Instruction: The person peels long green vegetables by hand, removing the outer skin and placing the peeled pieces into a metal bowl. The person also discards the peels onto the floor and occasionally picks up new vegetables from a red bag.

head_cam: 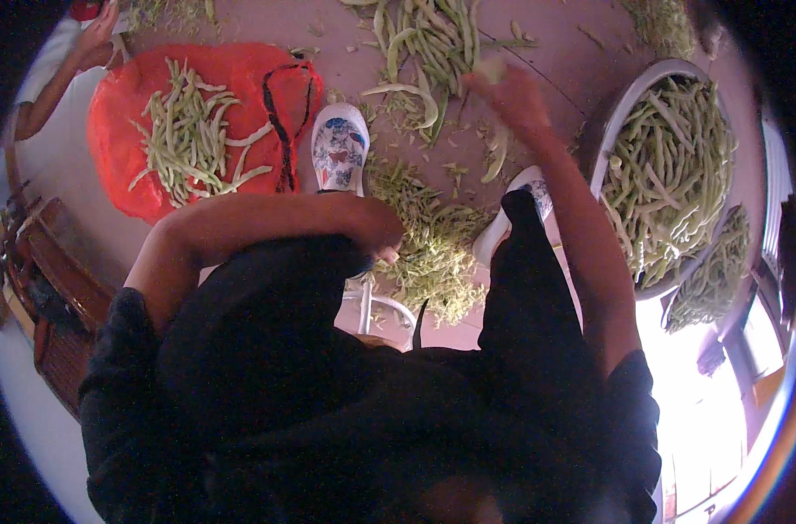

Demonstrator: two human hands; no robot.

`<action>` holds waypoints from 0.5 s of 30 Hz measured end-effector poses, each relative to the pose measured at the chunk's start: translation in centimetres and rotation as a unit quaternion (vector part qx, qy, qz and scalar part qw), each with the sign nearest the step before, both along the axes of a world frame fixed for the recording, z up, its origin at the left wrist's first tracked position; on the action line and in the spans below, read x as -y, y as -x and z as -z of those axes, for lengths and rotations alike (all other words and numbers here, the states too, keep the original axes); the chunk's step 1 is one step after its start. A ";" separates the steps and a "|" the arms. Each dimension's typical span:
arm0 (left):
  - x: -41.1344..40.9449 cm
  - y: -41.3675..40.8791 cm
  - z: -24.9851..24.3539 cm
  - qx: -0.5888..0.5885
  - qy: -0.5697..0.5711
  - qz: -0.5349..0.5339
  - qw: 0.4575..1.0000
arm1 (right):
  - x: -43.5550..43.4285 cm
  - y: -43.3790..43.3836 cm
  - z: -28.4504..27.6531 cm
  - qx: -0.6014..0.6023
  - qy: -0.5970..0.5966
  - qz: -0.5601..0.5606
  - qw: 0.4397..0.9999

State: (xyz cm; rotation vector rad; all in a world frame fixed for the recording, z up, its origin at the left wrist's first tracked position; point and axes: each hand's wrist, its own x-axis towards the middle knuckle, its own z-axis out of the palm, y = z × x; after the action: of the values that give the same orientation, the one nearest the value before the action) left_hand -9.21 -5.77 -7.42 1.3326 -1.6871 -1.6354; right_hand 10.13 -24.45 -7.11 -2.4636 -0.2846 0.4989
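Observation:
My left hand (379, 229) hangs near my left knee with fingers curled; something small and pale shows at the fingertips, too unclear to name. Below and beside it a heap of green bean trimmings (431, 242) lies on the floor between my shoes. My right hand (503, 92) is stretched forward and blurred, beside the right edge of a pile of green bean pods (431, 39). A pale green blur shows at its fingers; whether it is held cannot be told. Loose pods, one long and curved (496, 154), lie near my right shoe.
Pods lie on a red mesh sack (116, 131) at the left. A large tub (617, 118) full of pods stands at the right, with more pods (712, 281) beside it. Another person's arms (57, 85) show at the upper left. A brown wooden chair (64, 262) stands at the left.

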 end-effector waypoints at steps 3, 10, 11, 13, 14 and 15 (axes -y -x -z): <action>0.0 1.4 1.3 0.049 0.000 -0.100 0.994 | -2.8 3.3 3.9 -0.040 0.048 -0.123 0.990; -1.3 -7.9 -5.2 0.172 -0.222 -0.629 0.725 | -1.7 4.5 1.9 -0.236 -0.146 0.035 0.960; -2.3 -8.0 -4.2 0.189 -0.179 -0.670 0.695 | -1.8 4.6 0.8 -0.323 -0.196 0.083 0.922; -2.7 -8.7 -4.3 0.164 -0.101 -0.711 0.677 | -1.6 4.6 -1.8 -0.410 -0.209 0.105 0.881; -2.6 -9.2 -5.0 0.121 -0.070 -0.711 0.689 | -1.4 4.8 -2.4 -0.452 -0.214 0.119 0.858; -2.6 -9.5 -5.7 0.078 -0.041 -0.708 0.701 | -1.3 5.0 -2.6 -0.454 -0.225 0.130 0.852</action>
State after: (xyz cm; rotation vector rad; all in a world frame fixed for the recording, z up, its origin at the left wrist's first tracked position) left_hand 0.32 -3.19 -1.68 1.9894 -0.1916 -0.5945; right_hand 5.14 -23.14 -4.54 -1.5518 0.2949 1.2327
